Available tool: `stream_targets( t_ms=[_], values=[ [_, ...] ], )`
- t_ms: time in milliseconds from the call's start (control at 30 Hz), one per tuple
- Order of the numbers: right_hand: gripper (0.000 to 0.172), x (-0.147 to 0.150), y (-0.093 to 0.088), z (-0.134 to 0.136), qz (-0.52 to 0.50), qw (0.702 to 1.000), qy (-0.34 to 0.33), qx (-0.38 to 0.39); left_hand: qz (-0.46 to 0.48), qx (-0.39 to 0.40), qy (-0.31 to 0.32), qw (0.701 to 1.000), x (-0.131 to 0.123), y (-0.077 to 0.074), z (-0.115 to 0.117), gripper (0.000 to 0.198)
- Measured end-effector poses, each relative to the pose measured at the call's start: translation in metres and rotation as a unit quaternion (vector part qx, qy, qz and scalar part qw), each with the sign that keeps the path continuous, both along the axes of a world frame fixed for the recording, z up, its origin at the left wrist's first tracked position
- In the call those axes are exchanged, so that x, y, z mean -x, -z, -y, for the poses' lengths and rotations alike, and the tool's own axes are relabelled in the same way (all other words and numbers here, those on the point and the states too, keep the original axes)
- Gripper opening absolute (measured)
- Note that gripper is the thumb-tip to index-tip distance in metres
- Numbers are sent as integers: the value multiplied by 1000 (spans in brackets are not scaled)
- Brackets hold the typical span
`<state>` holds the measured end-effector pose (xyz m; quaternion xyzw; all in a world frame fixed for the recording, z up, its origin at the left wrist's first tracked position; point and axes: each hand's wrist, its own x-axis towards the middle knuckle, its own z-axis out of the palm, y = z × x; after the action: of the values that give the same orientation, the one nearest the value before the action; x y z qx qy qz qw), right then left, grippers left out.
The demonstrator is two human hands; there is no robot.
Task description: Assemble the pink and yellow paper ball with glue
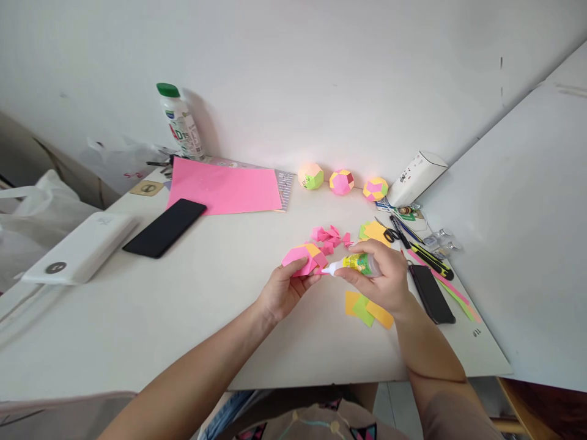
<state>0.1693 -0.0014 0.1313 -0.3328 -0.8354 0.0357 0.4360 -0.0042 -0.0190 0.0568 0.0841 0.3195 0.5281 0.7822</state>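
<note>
My left hand [287, 286] is closed round a partly built paper ball [295, 253] of pink and orange faces, with the thumb on its outer side. My right hand [383, 275] grips a glue bottle [358, 264] with a yellow and green label. The bottle lies nearly level, and its white nozzle points left at the lower right edge of the paper ball. Whether glue is coming out is too small to tell. Just behind the hands lie several folded pink paper pieces [331, 235]. Orange and green paper rectangles [367, 308] lie in front of my right hand.
Three finished paper balls [342, 182] line the wall. Pink sheets [224, 186], a black phone [165, 227], a white power bank [82, 247] and a bottle [182, 125] are at left. Scissors [391, 234], a cutter [431, 261] and a dark phone [431, 293] lie at right.
</note>
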Motion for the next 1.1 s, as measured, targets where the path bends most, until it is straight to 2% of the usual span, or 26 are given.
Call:
stream_targets(
  t_ms=[300, 533, 967, 1100],
  values=[
    [26, 1, -3, 2, 3, 1000, -6, 5, -2, -7, 8, 1000, -1, 0, 0, 12],
    [23, 4, -3, 3, -8, 1000, -14, 5, 2, 16, 5, 1000, -2, -4, 2, 10],
    [21, 7, -1, 4, -16, 1000, -21, -9, -9, -24, -14, 1000, -3, -2, 1, 7],
    [21, 5, -3, 4, -10, 1000, -12, -4, -9, -11, -11, 1000, -2, -4, 0, 8]
  ],
)
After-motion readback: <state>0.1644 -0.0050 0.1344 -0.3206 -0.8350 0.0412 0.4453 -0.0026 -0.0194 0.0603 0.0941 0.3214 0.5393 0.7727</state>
